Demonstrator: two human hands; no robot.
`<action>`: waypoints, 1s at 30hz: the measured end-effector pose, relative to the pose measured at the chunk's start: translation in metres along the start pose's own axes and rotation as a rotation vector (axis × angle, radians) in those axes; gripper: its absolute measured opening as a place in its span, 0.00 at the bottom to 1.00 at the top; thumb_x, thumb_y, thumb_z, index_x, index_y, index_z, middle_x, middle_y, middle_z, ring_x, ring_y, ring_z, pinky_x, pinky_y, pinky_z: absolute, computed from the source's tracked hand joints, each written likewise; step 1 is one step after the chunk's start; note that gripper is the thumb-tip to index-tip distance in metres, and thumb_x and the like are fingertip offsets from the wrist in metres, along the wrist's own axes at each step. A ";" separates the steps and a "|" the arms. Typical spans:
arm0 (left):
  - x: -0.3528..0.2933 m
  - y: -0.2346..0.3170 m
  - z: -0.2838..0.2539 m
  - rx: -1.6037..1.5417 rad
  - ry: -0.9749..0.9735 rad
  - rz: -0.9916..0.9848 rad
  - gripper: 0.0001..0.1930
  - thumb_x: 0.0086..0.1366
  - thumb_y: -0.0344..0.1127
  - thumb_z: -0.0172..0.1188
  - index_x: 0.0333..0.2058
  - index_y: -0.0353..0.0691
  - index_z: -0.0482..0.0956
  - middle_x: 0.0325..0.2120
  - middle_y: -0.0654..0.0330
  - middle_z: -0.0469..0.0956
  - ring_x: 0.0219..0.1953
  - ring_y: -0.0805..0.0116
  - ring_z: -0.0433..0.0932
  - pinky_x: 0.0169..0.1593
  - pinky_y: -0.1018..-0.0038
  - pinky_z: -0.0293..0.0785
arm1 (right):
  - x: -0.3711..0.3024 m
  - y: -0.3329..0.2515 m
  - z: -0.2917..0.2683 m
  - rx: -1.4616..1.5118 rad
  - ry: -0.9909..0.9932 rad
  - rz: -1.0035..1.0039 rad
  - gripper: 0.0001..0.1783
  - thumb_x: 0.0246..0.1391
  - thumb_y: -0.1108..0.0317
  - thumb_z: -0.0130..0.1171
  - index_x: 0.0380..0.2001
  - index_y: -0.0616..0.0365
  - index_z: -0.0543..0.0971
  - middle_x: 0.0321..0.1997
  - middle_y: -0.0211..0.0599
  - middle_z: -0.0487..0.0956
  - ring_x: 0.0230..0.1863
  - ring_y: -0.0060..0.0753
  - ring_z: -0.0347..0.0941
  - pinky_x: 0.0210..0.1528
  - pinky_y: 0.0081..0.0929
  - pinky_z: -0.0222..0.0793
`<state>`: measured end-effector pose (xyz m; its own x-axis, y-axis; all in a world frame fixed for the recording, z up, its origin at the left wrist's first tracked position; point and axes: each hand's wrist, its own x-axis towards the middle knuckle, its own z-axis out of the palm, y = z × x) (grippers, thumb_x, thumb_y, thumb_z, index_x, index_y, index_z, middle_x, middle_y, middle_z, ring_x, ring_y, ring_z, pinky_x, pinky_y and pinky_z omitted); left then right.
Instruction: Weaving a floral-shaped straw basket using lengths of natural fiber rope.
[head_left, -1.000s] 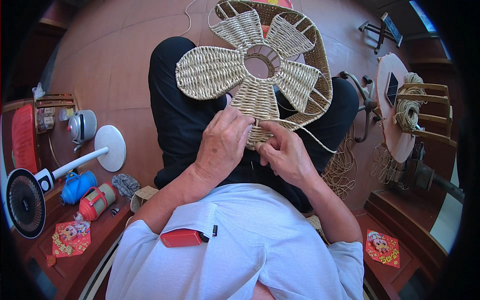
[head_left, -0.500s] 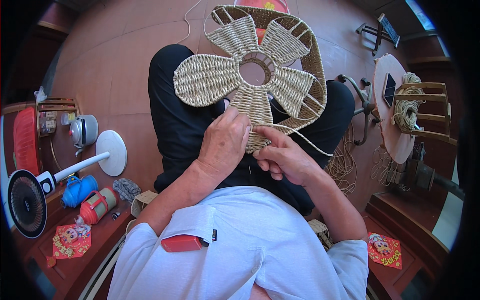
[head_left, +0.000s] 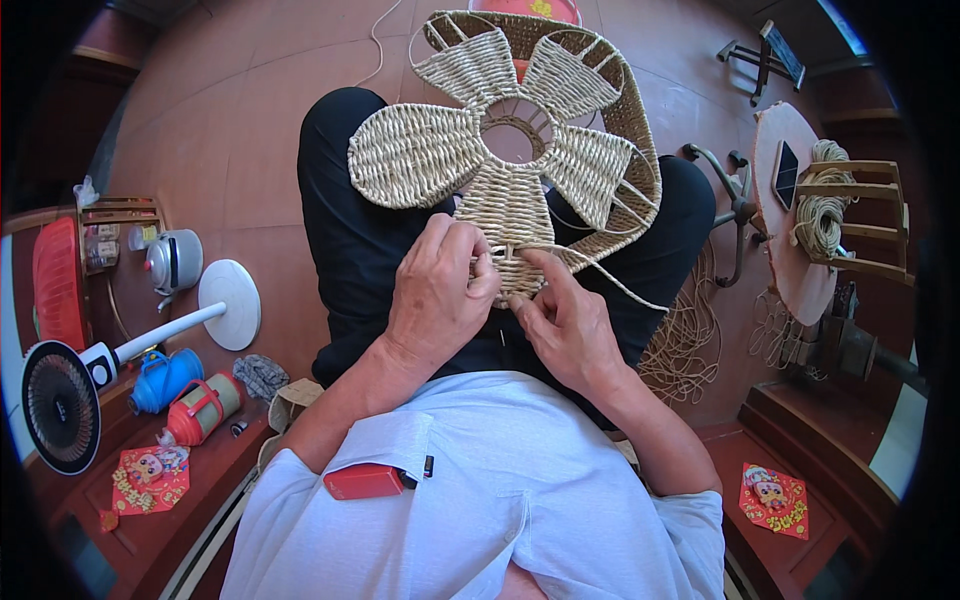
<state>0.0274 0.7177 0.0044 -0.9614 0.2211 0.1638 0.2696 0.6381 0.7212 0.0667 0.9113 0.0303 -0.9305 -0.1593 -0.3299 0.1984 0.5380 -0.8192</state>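
A flower-shaped woven straw piece (head_left: 415, 158) with petals around a round central hole lies over my lap. It sits across a shallow woven tray (head_left: 640, 140). Several petals are filled with weave, and some show bare frame rods at their outer ends. My left hand (head_left: 437, 285) is closed in a pinch beside the nearest petal's left edge; anything between its fingertips is hidden. My right hand (head_left: 572, 335) grips that petal's lower end, index finger on the weave and thumb below. From the index finger a loose straw cord (head_left: 620, 283) trails off to the right.
Coiled cord (head_left: 820, 225) and a dark tablet (head_left: 785, 178) lie on a round board at right. More loose cord (head_left: 685, 340) is heaped on the floor below. A standing fan (head_left: 60, 408), kettle (head_left: 174, 262) and thermoses (head_left: 205, 408) stand at left.
My left hand's fingers have lifted slightly off the petal's weave. My right index finger has straightened somewhat along the petal, with the thumb still at its lower end.
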 end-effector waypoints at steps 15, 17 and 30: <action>0.001 0.000 0.009 -0.077 -0.001 0.134 0.10 0.63 0.22 0.68 0.37 0.37 0.75 0.34 0.57 0.78 0.28 0.59 0.78 0.34 0.61 0.76 | 0.004 0.005 0.007 0.014 0.091 -0.024 0.25 0.64 0.75 0.67 0.64 0.54 0.78 0.23 0.46 0.79 0.23 0.45 0.80 0.30 0.41 0.74; 0.000 0.002 0.009 -0.211 -0.025 0.002 0.10 0.66 0.22 0.68 0.37 0.39 0.74 0.34 0.60 0.78 0.25 0.68 0.75 0.29 0.67 0.72 | 0.002 0.004 0.009 0.007 0.090 -0.009 0.25 0.64 0.75 0.67 0.64 0.54 0.78 0.23 0.45 0.79 0.23 0.45 0.80 0.30 0.40 0.74; 0.013 -0.060 -0.066 -1.208 -0.089 -0.546 0.07 0.81 0.34 0.61 0.53 0.44 0.76 0.33 0.66 0.79 0.24 0.86 0.67 0.24 0.88 0.59 | 0.016 0.002 0.030 -0.410 0.292 -0.510 0.26 0.58 0.77 0.71 0.61 0.54 0.84 0.40 0.34 0.78 0.34 0.35 0.81 0.34 0.34 0.78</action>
<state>-0.0052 0.6336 0.0074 -0.9105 0.2242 -0.3474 -0.4100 -0.3815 0.8284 0.0610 0.8849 0.0096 -0.9324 -0.2764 0.2329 -0.3612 0.7328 -0.5767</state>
